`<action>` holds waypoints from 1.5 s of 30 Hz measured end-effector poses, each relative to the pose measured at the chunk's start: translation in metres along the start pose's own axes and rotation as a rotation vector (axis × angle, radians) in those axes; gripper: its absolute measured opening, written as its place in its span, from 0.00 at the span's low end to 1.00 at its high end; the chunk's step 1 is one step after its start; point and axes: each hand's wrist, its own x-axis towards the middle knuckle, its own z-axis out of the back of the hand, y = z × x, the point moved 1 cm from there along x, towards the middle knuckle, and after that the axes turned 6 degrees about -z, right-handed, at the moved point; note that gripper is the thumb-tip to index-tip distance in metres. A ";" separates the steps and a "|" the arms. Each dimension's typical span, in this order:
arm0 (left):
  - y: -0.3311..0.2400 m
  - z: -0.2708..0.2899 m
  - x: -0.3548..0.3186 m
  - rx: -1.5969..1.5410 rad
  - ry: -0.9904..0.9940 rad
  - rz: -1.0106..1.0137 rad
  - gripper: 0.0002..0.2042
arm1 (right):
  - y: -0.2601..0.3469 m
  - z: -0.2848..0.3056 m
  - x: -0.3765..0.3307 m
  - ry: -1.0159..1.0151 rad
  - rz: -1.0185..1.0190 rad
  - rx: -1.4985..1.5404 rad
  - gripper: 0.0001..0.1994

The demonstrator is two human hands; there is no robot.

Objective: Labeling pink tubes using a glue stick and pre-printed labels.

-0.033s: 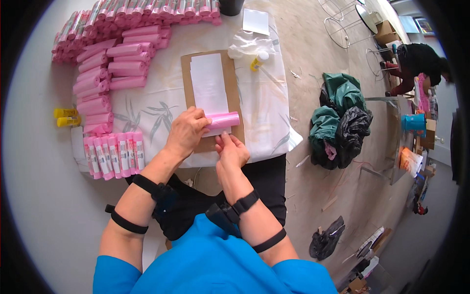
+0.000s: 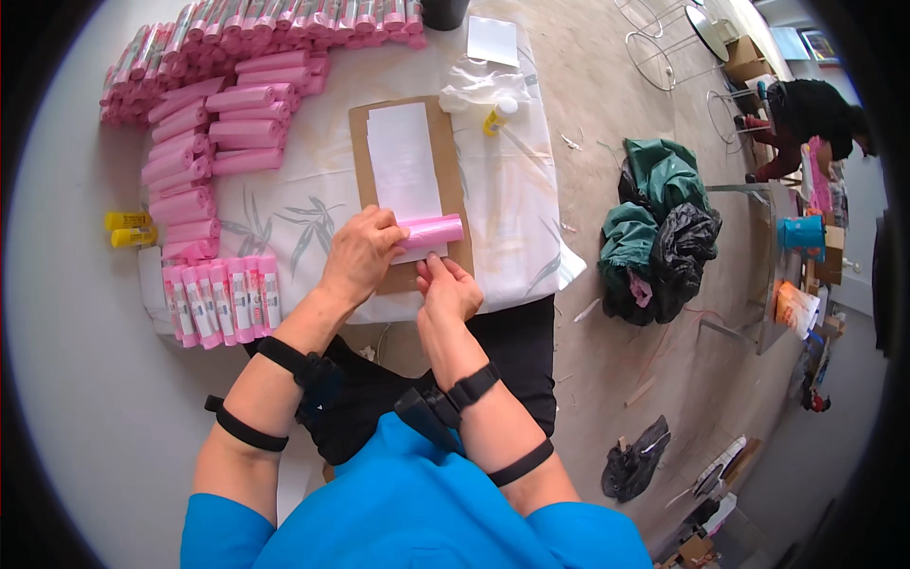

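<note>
A pink roll of plastic bags point(image 2: 436, 230) lies crosswise over white paper slips point(image 2: 406, 156), which rest on a brown cardboard sheet point(image 2: 456, 180). The fingers of my left hand point(image 2: 362, 248) are closed on the roll's left end. Just below the roll, my right hand point(image 2: 448, 292) pinches the near edge of a paper slip between thumb and fingertip. Most of that slip is hidden under the roll. Left of my left hand stands a row of pink rolls with paper labels point(image 2: 223, 299).
Bare pink rolls point(image 2: 180, 171) and a heap of labelled rolls point(image 2: 284, 21) cover the table's left and far side. A yellow glue stick point(image 2: 498, 118) lies near a crumpled clear bag point(image 2: 474, 87). On the floor at right are green and black bags point(image 2: 659, 237); another person point(image 2: 806, 119) bends beyond.
</note>
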 end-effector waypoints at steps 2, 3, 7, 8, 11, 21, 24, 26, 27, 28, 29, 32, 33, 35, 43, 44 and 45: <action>0.001 -0.001 0.000 0.004 -0.012 -0.001 0.10 | 0.000 -0.005 0.002 -0.080 0.062 -0.054 0.11; 0.001 -0.001 0.000 0.006 -0.016 -0.012 0.10 | 0.000 -0.008 0.002 -0.093 0.063 -0.037 0.11; 0.002 -0.004 -0.001 0.036 -0.006 -0.009 0.09 | 0.000 -0.013 -0.001 -0.136 0.111 -0.015 0.11; 0.002 -0.004 0.000 0.034 -0.008 -0.016 0.09 | 0.000 -0.014 -0.002 -0.131 0.118 -0.013 0.11; 0.003 -0.003 -0.002 0.032 0.000 0.003 0.09 | -0.003 -0.013 -0.001 -0.091 0.153 -0.004 0.11; 0.005 -0.005 -0.006 -0.005 -0.036 -0.001 0.08 | 0.003 -0.006 -0.002 0.004 0.129 -0.042 0.14; 0.006 -0.006 -0.006 -0.009 -0.021 0.009 0.07 | 0.008 -0.008 -0.001 -0.014 0.045 -0.059 0.09; 0.007 -0.007 -0.008 0.011 -0.001 -0.028 0.11 | 0.009 -0.010 -0.002 -0.007 0.032 -0.067 0.10; 0.006 -0.006 -0.008 0.012 -0.001 -0.022 0.11 | 0.010 -0.011 -0.002 -0.002 0.025 -0.067 0.10; 0.005 -0.004 -0.009 0.032 0.009 -0.057 0.12 | 0.011 -0.011 -0.002 -0.001 0.023 -0.072 0.10; 0.003 -0.003 -0.009 0.051 0.020 -0.093 0.13 | 0.011 -0.011 -0.002 -0.002 0.010 -0.055 0.11; -0.004 0.003 -0.011 0.062 -0.045 -0.134 0.15 | 0.015 -0.014 -0.005 0.001 -0.010 -0.040 0.12; -0.002 0.003 -0.012 0.064 -0.045 -0.129 0.15 | 0.016 -0.014 -0.006 0.004 -0.016 -0.039 0.12; 0.003 -0.002 -0.012 0.083 -0.057 -0.182 0.15 | 0.017 -0.015 -0.006 0.004 -0.018 -0.053 0.13; 0.023 -0.007 -0.002 -0.153 0.020 -0.044 0.11 | 0.033 0.016 -0.003 0.317 0.652 -0.347 0.08; 0.027 -0.007 -0.001 -0.197 0.030 -0.041 0.09 | 0.041 0.026 0.003 0.282 0.779 -0.537 0.08; 0.029 -0.005 0.002 -0.200 0.037 -0.031 0.09 | 0.050 0.032 0.003 0.243 0.903 -0.728 0.08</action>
